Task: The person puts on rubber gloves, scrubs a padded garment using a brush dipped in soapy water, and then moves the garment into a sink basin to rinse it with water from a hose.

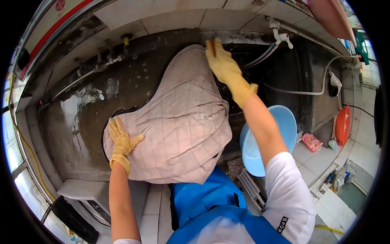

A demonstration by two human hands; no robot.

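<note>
A wet, pale pink quilted cloth (pixel 174 126) with a dark edging lies spread over a dark, wet stone slab (pixel 85 138), its lower end hanging toward my blue apron. Both hands wear yellow rubber gloves. My left hand (pixel 123 140) rests flat on the cloth's left part, fingers together and thumb spread out. At the cloth's far narrow end, my right hand (pixel 223 67) reaches forward beside its right edge. Its fingers are bent around a small brownish thing (pixel 213 44) whose kind I cannot make out.
A light blue basin (pixel 284 122) stands right of the slab, under my right forearm. A white tap (pixel 280 36) with a hose is on the back wall; a pipe (pixel 85 77) runs at left. A pink packet (pixel 311 142) and a red basin (pixel 343 125) lie further right.
</note>
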